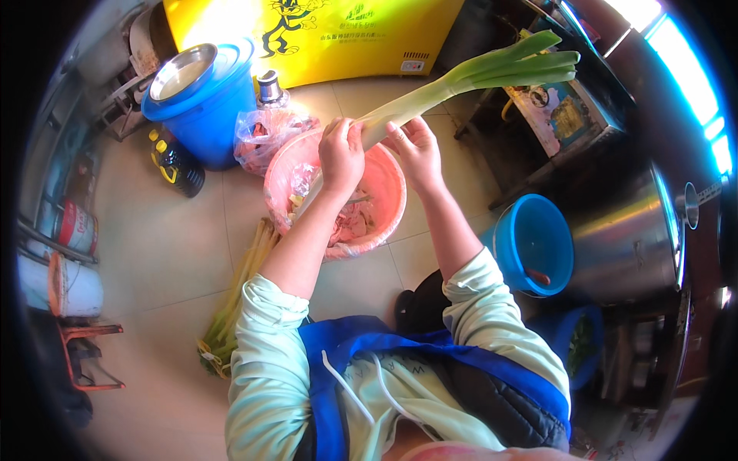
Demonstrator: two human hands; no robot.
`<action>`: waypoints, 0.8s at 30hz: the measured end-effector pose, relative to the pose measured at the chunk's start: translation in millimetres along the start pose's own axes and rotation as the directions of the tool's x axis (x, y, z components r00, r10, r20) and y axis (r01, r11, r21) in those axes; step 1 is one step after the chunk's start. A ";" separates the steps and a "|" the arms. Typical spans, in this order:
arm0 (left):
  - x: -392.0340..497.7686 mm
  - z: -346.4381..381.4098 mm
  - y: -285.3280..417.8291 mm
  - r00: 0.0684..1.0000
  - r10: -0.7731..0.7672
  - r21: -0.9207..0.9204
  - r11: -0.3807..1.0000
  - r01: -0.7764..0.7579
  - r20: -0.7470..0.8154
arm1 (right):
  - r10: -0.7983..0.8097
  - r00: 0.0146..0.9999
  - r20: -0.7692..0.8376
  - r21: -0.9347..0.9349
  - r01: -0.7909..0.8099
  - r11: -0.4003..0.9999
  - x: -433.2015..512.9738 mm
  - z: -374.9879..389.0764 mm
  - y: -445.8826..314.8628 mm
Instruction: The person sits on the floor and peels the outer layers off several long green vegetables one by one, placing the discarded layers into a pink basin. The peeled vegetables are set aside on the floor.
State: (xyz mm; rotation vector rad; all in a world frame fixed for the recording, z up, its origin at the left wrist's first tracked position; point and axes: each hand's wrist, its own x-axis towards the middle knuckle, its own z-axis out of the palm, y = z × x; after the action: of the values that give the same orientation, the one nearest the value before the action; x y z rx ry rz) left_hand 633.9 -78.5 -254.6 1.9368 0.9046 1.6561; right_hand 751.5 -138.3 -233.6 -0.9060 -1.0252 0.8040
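A thick green onion stalk (pixel 426 97) slants across the view, its cut green leaves at the upper right and its pale lower part pointing down left. My left hand (pixel 342 154) is closed around the pale part. My right hand (pixel 416 151) touches the stalk a little further up, thumb and fingers spread and partly under it. Below both hands stands a pink plastic basin (pixel 394 201) lined with clear film, with scraps inside. On the floor left of it lies a bundle of long green onions (pixel 242 294).
A blue lidded bucket (pixel 202 127) carries a steel bowl (pixel 183 74). Nearby are dark bottles with yellow caps (pixel 180 168) and a plastic bag (pixel 259 135). A yellow chest freezer (pixel 357 43) stands beyond. At the right are an open blue bucket (pixel 533 245) and a large steel pot (pixel 625 236).
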 end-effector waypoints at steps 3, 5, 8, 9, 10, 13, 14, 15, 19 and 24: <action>-2.5 2.9 -1.1 0.999 0.003 -0.006 1.000 -0.003 -0.043 | -0.039 0.999 -0.009 -0.068 0.039 0.997 1.3 0.7 1.2; -2.1 3.4 1.4 1.000 -0.004 -0.043 0.999 0.003 -0.020 | -0.056 0.998 -0.019 -0.066 0.055 0.996 1.3 0.2 3.0; 5.4 2.8 10.6 0.998 0.033 -0.098 0.995 -0.028 0.058 | -0.058 0.998 -0.019 -0.059 0.057 0.997 0.5 -0.2 6.6; 10.7 3.1 14.7 0.994 0.079 -0.089 0.993 -0.072 0.071 | -0.054 0.998 -0.011 -0.099 0.053 0.994 -0.5 1.0 8.5; 16.2 3.9 19.6 0.989 0.122 -0.079 0.990 -0.116 0.084 | -0.043 0.999 0.002 -0.134 0.043 0.990 -1.2 1.5 9.5; 33.3 6.4 33.9 0.969 0.225 -0.117 0.970 -0.213 0.102 | -0.120 0.992 0.024 -0.204 0.123 0.971 -1.7 3.3 10.0; 37.3 8.4 38.6 0.947 0.305 -0.057 0.952 -0.301 0.098 | -0.080 0.996 0.047 -0.286 0.090 0.954 -3.0 4.1 9.5; 41.9 10.4 42.7 0.934 0.352 -0.016 0.936 -0.351 0.065 | -0.029 0.998 0.055 -0.370 0.047 0.928 -4.0 4.8 8.5; 52.3 11.4 51.5 0.961 0.275 -0.029 0.961 -0.275 0.005 | -0.022 0.996 0.087 -0.275 0.046 0.960 -7.3 11.3 5.7; 54.7 13.8 61.4 0.999 0.008 -0.155 0.988 -0.003 0.032 | -0.064 0.993 0.100 -0.092 0.073 0.993 -10.3 12.6 1.6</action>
State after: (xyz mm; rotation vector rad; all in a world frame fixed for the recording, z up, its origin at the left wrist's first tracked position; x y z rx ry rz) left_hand 663.5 -80.6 -176.7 1.8568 0.7359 1.6421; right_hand 736.2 -143.7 -235.6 -0.9147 -1.1814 0.7524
